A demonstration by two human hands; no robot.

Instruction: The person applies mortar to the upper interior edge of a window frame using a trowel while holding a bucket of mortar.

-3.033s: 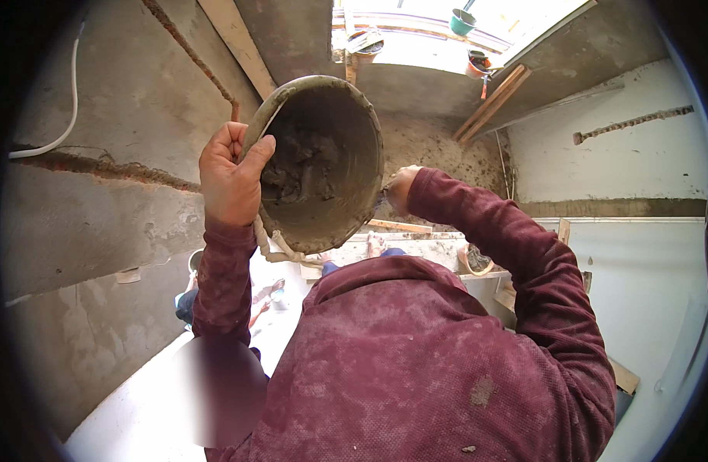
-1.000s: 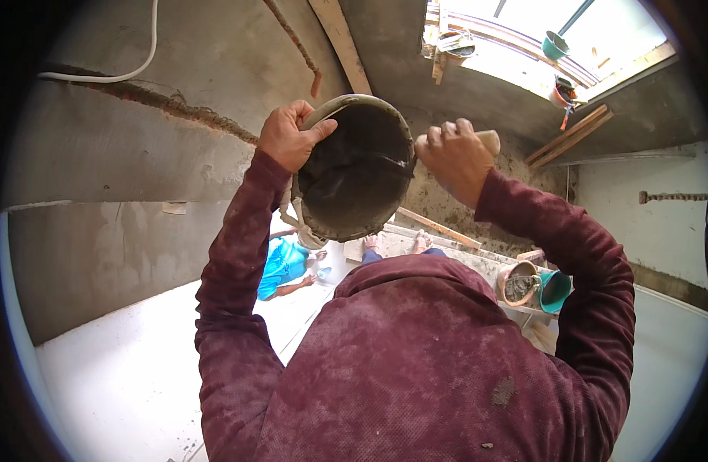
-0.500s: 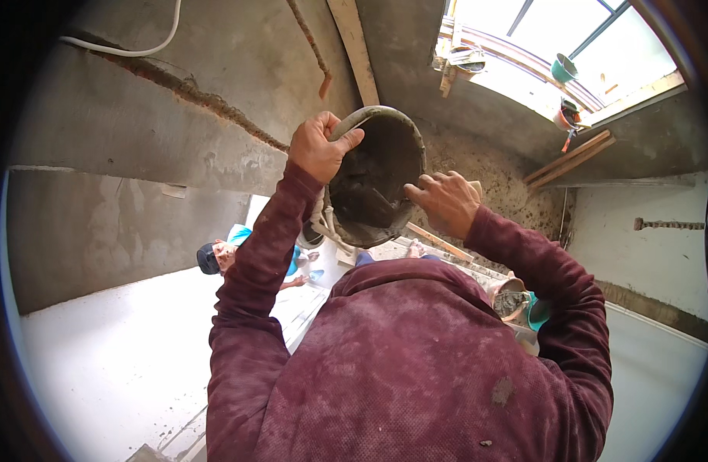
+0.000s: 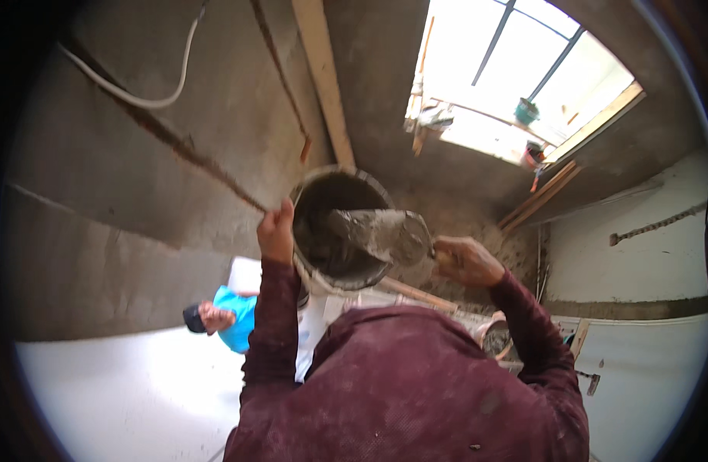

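Observation:
My left hand (image 4: 277, 235) is closed on the left rim of a mortar-coated bucket (image 4: 332, 189), its thumb over the edge. The bucket is held up in front of my chest with its mouth toward me, and wet grey mortar (image 4: 315, 246) lies inside. In my right hand (image 4: 465, 260) is the handle of a trowel (image 4: 404, 237). Its broad blade, smeared with mortar, reaches leftward across the bucket's right rim and over the opening.
A person in a blue shirt (image 4: 237, 319) is below on the left. Another bucket (image 4: 492, 337) stands near my right elbow. A green bucket (image 4: 526, 112) sits at the bright window; wooden boards (image 4: 540, 196) lean beneath it. A white cable (image 4: 158, 102) hangs along the left wall.
The bucket has come lower and a little left with my left hand. My right hand has moved down off its rim, and the trowel blade now shows across the mouth.

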